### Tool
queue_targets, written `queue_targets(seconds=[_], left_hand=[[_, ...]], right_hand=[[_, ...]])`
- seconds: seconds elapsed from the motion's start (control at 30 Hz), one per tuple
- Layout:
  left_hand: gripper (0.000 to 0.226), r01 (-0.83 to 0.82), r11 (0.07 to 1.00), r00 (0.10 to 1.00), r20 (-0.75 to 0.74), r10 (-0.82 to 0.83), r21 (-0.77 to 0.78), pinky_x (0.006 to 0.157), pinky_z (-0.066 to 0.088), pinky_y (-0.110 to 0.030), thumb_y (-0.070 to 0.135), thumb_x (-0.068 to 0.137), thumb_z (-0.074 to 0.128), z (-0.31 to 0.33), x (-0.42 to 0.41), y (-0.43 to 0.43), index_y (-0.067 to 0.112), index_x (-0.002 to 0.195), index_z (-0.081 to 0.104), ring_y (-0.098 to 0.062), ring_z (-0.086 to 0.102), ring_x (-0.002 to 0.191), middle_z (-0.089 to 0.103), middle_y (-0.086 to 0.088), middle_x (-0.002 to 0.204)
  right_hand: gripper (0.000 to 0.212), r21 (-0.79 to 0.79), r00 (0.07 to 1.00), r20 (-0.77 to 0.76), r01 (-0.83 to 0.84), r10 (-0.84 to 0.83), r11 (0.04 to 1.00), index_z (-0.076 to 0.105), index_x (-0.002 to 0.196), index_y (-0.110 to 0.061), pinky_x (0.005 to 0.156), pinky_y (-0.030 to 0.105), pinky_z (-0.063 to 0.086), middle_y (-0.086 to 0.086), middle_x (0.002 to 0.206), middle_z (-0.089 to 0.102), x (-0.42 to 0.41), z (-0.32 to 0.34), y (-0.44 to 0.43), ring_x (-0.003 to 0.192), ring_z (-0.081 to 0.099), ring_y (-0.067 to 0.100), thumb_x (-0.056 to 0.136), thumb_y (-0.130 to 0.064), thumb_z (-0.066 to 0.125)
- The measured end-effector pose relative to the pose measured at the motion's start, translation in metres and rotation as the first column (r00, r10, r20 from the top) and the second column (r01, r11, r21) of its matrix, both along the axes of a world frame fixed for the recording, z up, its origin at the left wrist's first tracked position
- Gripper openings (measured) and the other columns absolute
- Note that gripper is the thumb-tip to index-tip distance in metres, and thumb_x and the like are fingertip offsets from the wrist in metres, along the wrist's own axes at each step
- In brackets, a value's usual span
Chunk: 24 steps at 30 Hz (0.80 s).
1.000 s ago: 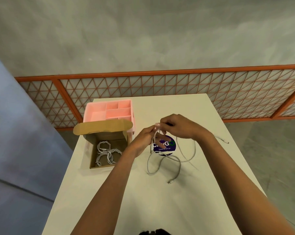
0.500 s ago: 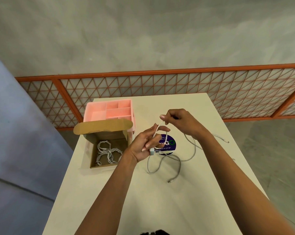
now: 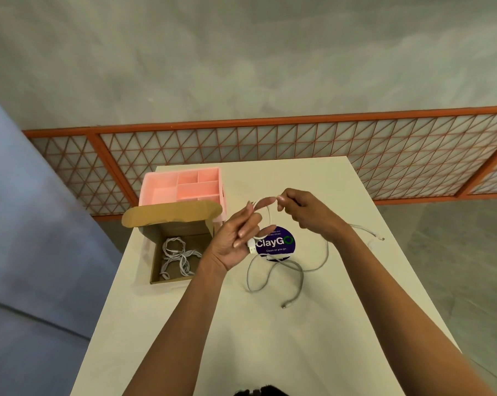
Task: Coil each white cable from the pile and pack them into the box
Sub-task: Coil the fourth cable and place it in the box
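My left hand (image 3: 233, 238) and right hand (image 3: 306, 214) have drawn apart since a second ago, when their fingertips met over the table (image 3: 241, 338). The left fingers, half curled half a second ago, now stand straighter and point up. That hand holds the white cable (image 3: 269, 217) with the plug (image 3: 251, 249) sticking out by the heel of the palm. The cord runs up and over my fingertips as a loop. My right hand, a little farther out, pinches the same cable between thumb and fingertips just past the left fingertips, much as it did before. The slack drops from there toward the tabletop.

Below the hands the loose cables (image 3: 301, 280) lie in open curves on the table. One end points back at me and another lies off to the right. A round purple sticker (image 3: 274, 242) shows under them.

To the left, the cardboard box (image 3: 156, 261) stands with its flap up. Inside are several coiled cables (image 3: 174, 255), bunched together on the bottom. Just behind the box and touching it is a pink tray (image 3: 188, 192) split into compartments. Beyond the table's far edge runs an orange lattice fence (image 3: 270, 144).
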<state>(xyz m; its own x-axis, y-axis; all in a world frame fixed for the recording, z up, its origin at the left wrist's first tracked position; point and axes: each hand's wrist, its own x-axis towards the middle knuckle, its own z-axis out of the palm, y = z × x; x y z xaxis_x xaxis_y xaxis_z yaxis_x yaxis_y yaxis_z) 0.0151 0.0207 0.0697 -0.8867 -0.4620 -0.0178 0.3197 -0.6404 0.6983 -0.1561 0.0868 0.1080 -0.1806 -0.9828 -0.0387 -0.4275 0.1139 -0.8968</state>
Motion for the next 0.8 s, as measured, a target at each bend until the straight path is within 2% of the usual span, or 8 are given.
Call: queue_targets(seconds=[0.2,0.3,0.4,0.57,0.63,0.7,0.73,0.8], left_hand=[[0.048,-0.116,0.988,0.99,0.065,0.123,-0.1,0.094,0.051,-0.028,0.028,0.096,0.039,0.0,-0.003,-0.006,0.007,0.139,0.04,-0.003,0.045,0.04,0.048,0.007,0.046],[0.067,-0.149,0.984,0.988,0.035,0.153,-0.102,0.099,0.049,-0.036,0.033,0.08,0.067,-0.006,-0.004,-0.012,0.007,0.137,0.041,-0.008,0.068,0.065,0.07,0.0,0.071],[0.082,-0.241,0.962,0.964,0.084,0.253,-0.127,0.1,0.048,-0.036,0.034,0.071,0.078,-0.012,-0.003,-0.019,0.006,0.139,0.04,-0.015,0.072,0.086,0.074,-0.008,0.097],[0.049,-0.271,0.935,0.918,0.232,0.322,-0.227,0.084,0.054,-0.024,0.028,0.102,0.034,-0.02,-0.005,-0.017,0.009,0.146,0.03,-0.017,0.069,0.098,0.073,-0.005,0.105],[0.044,-0.245,0.926,0.906,0.274,0.324,-0.287,0.082,0.053,-0.02,0.029,0.103,0.03,-0.018,-0.006,-0.015,0.015,0.145,0.031,-0.016,0.068,0.101,0.073,-0.003,0.105],[0.042,-0.218,0.905,0.877,0.333,0.346,-0.366,0.082,0.05,-0.018,0.033,0.102,0.032,-0.015,-0.009,-0.012,0.021,0.143,0.036,-0.015,0.064,0.109,0.071,-0.003,0.112],[0.042,-0.202,0.888,0.858,0.363,0.364,-0.413,0.085,0.048,-0.018,0.035,0.102,0.034,-0.017,-0.01,-0.013,0.024,0.142,0.038,-0.016,0.059,0.117,0.067,-0.007,0.12],[0.039,-0.165,0.859,0.826,0.408,0.389,-0.485,0.096,0.043,-0.023,0.036,0.101,0.034,-0.024,-0.01,-0.014,0.03,0.138,0.044,-0.016,0.053,0.123,0.059,-0.008,0.132]], right_hand=[[0.031,0.21,0.972,-0.169,-0.124,0.161,0.97,0.052,0.079,-0.02,0.042,0.008,0.031,-0.006,0.059,0.044,0.01,-0.016,0.007,0.051,0.038,0.006,0.103,-0.023,0.034],[0.03,0.315,0.934,-0.226,-0.199,0.277,0.928,0.058,0.085,-0.017,0.043,0.006,0.032,-0.007,0.061,0.046,0.014,-0.012,0.009,0.051,0.042,0.005,0.103,-0.022,0.035],[0.035,0.336,0.91,-0.204,-0.281,0.361,0.899,0.057,0.075,-0.021,0.046,0.006,0.032,-0.012,0.057,0.043,0.018,-0.004,0.01,0.042,0.043,-0.003,0.103,-0.022,0.036],[0.033,0.36,0.84,-0.292,-0.347,0.458,0.866,0.064,0.082,-0.017,0.055,0.012,0.033,-0.01,0.059,0.047,0.02,0.006,0.009,0.05,0.044,-0.001,0.102,-0.029,0.039],[0.033,0.34,0.833,-0.33,-0.333,0.443,0.879,0.064,0.083,-0.014,0.057,0.013,0.032,-0.013,0.064,0.052,0.02,0.011,0.009,0.058,0.047,0.001,0.101,-0.029,0.04],[0.034,0.303,0.831,-0.347,-0.338,0.434,0.891,0.064,0.083,-0.012,0.058,0.011,0.033,-0.028,0.077,0.061,0.02,0.017,0.009,0.068,0.054,0.002,0.101,-0.03,0.041],[0.036,0.283,0.834,-0.347,-0.342,0.428,0.896,0.064,0.081,-0.012,0.059,0.013,0.036,-0.026,0.087,0.065,0.019,0.019,0.009,0.072,0.057,0.007,0.1,-0.033,0.042],[0.038,0.25,0.844,-0.361,-0.322,0.397,0.913,0.062,0.073,-0.016,0.059,0.022,0.037,0.004,0.079,0.066,0.017,0.024,0.006,0.069,0.055,0.021,0.098,-0.04,0.044]])
